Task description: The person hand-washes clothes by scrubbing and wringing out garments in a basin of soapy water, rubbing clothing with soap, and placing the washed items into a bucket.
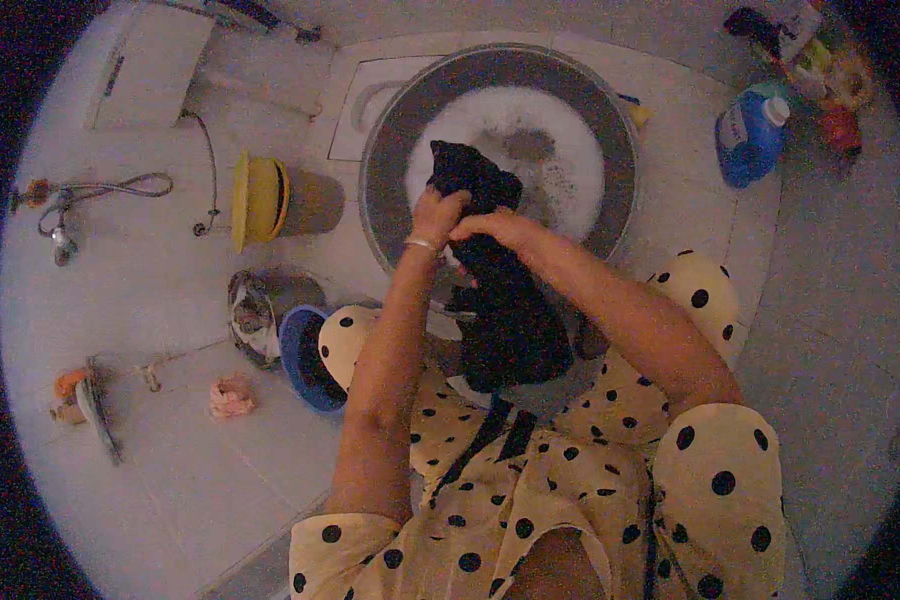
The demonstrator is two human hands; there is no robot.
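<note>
Plainly, washing of the long, crumpled black cloth point(520, 325) looks under way rather than finished. Take the wide, round, dark-grey basin point(388, 170) as the clock, with 12 o'clock away from the person. White, foamy suds point(445, 125) cover most of its inside, thinning to murky patches near the middle, so the soapy water seems ready. The cloth's upper end stands over the suds; its greater length falls across the rim at 6 o'clock and hangs between the person's knees. Whether its lower end rests on anything cannot be made out.

The left hand point(440, 214) is closed in a fist on the cloth, on its 9 o'clock side. Just beside it, the right hand point(500, 229) bends around the cloth from the 3 o'clock side; some of its fingertips are hidden.

How much of the fabric has been scrubbed cannot be told, and its black colour hides any wetness. As it is held over foam, rinsing and setting aside appear not yet done. Near the basin stand a round yellow bucket point(253, 200) at 9 o'clock, a round blue tub point(292, 350) between 7 and 8, and a clear bottle of blue liquid point(750, 142) towards 3.
</note>
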